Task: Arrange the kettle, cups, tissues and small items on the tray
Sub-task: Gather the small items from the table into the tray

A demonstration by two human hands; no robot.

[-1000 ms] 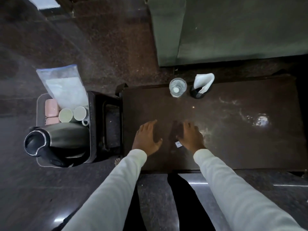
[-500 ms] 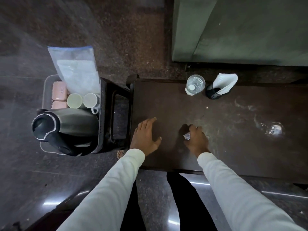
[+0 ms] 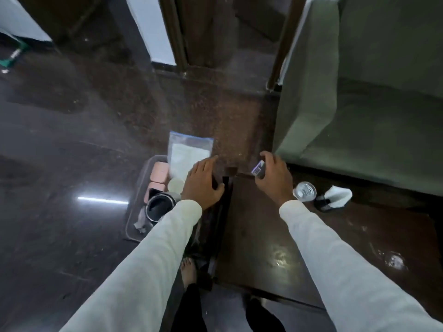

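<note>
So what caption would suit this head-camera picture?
Right hand carries a small packet toward the tray holding kettle and cup.

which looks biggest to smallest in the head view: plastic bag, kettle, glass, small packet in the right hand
1. plastic bag
2. kettle, partly hidden by the left sleeve, so its full size is unsure
3. glass
4. small packet, pinched in the right hand
</note>
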